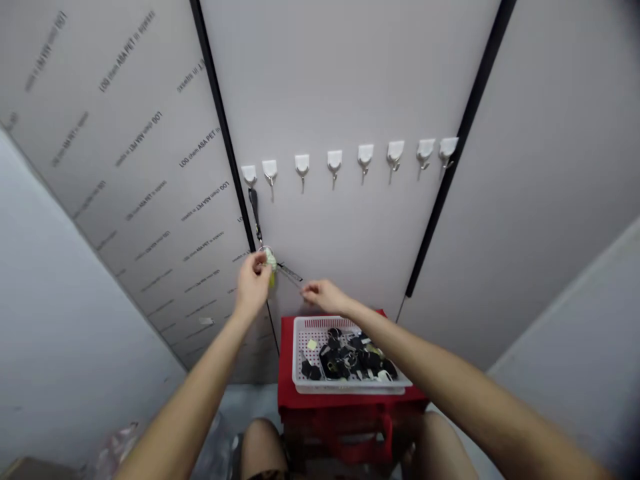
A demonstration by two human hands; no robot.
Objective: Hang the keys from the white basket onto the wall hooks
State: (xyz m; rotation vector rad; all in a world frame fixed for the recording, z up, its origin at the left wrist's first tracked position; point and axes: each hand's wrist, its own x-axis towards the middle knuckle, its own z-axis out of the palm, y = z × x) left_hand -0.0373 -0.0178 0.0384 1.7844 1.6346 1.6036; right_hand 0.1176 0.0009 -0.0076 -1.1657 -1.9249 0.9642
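A black strap [255,208] hangs from the leftmost wall hook [249,175]. At its lower end are a metal ring and a pale green charm [271,259] with a yellow-green piece below. My left hand [253,283] is closed in a pinch on the keychain at this charm. A dark narrow strip [291,272] with light markings stretches from the keychain towards my right hand [324,295]. The fingers of my right hand are pinched together at the end of a thin line beside that strip; its kind is too small to tell.
A row of white hooks [335,160] runs across the grey wall panel. Below, a white plastic basket [297,343] with black keys and keychains [345,357] rests on a red bag [286,390]. Black trim strips [223,123] run along the panel's sides.
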